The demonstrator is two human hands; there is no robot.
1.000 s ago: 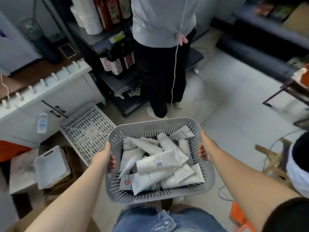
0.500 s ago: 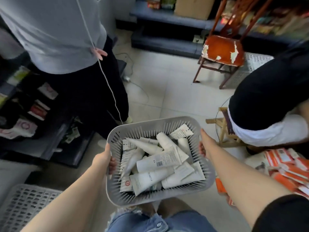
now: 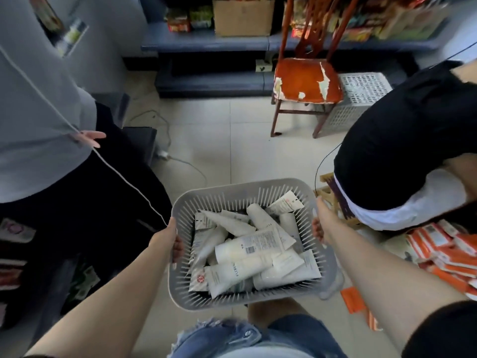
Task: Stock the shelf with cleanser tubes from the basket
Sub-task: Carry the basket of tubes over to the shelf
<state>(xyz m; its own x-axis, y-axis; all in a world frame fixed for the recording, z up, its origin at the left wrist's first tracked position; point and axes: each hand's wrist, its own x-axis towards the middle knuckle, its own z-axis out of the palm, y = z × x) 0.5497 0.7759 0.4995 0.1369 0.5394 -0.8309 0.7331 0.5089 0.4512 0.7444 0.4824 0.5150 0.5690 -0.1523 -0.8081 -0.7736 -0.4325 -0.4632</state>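
1. I see a grey slotted plastic basket point(image 3: 180, 202) with rounded corners held up in the lower middle of the frame, above the person's frayed denim shorts point(image 3: 247, 337).
2. The left hand point(image 3: 167, 241) grips the basket's left rim, thumb side on top and fingers curled under the edge.
3. The right hand point(image 3: 322, 223) grips the right rim the same way, its fingers wrapped down the outside of the wall.
4. Inside the basket lies a loose heap of white cleanser tubes point(image 3: 247, 251), piled crosswise on one another; one near the top shows a barcode, and one below it carries lettering along its length.
5. One tube leans up against the basket's far right corner, its flat crimped end above the rest.
6. At the top of the frame I see a blue-grey low shelf point(image 3: 206, 43) with a brown cardboard box point(image 3: 242, 16) and blurred coloured packets on it.
7. Before the shelf, right of centre, stands a wooden chair with a worn orange-red seat point(image 3: 304, 81), its covering peeled in white patches; a pale perforated crate point(image 3: 361, 99) sits just beside it on the right.
8. On the left a person in a grey top and dark trousers point(image 3: 38, 125) stands close, a thin white cord point(image 3: 124, 179) trailing down from them.
9. On the right another person in a black top point(image 3: 400, 138) bends over; below them, at the right edge, lie stacked orange and white packets point(image 3: 444, 251).
10. The floor is pale tile point(image 3: 245, 146).
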